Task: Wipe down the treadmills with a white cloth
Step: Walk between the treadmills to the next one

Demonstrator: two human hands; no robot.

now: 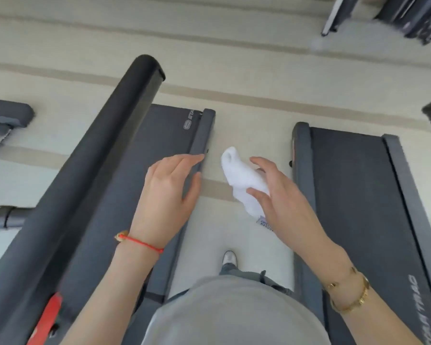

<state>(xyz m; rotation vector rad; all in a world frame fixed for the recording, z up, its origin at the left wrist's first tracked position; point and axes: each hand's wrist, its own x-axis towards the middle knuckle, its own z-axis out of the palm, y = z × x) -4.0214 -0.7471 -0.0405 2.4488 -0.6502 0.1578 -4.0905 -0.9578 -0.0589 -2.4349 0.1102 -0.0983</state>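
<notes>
Right hand [281,195] grips the white cloth [244,185] above the aisle; left hand [169,192], fingers straight, lies nearer the left treadmill's side rail [204,130], which runs lengthwise ahead.

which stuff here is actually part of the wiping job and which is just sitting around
Part of the job:
white cloth, held in the right hand
left treadmill
right treadmill
left hand, open, holding nothing

Just around:
red tab at the lower left
other gym machines at far left and top right
</notes>
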